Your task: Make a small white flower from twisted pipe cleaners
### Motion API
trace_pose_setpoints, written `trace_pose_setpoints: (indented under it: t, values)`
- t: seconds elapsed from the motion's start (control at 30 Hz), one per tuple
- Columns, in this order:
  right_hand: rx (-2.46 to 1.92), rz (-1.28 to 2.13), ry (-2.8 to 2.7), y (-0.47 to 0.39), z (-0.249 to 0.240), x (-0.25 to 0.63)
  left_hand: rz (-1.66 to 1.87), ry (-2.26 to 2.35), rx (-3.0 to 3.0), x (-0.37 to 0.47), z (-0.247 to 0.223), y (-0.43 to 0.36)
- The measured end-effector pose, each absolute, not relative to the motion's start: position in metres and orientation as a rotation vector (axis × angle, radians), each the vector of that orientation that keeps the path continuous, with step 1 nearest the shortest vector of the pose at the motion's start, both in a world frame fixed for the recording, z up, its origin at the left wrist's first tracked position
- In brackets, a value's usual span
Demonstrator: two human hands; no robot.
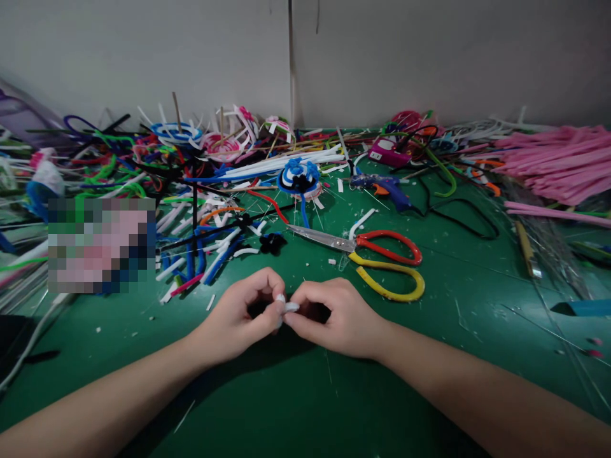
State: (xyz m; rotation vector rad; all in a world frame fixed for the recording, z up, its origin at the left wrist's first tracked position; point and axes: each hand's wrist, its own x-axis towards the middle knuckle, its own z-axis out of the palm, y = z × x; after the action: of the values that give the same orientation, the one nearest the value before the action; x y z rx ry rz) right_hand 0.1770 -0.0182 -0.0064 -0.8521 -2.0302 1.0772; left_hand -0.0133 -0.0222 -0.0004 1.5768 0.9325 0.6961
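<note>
A short white pipe cleaner piece (291, 307) is pinched between my two hands, low over the green table. My left hand (245, 308) grips its left end between thumb and forefinger, hiding part of it. From the other side, my right hand (337, 315) pinches the right end with thumb and fingertips. Just beyond my hands lie scissors (329, 239) with one red and one yellow handle, their blades pointing left. Farther back sits a blue, white and black coiled pipe cleaner piece (298, 178) with a blue stem.
Cut blue and white pipe cleaner pieces (222, 254) are heaped at the left. A glue gun (384, 187) with a black cord lies behind the scissors. Pink pipe cleaners (563, 159) are piled at the far right, near a wood-handled tool (526, 249). A wall (191, 57) stands behind.
</note>
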Motion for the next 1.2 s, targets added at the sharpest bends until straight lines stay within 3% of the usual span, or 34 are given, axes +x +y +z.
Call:
trace_pose_setpoints:
  t: [1.2]
  values:
    - [-0.920,0.973,-2.012,-0.0179,-0.0065,0.1770,0.849,1.228,1.704,-0.0112,0.0030,-0.0190]
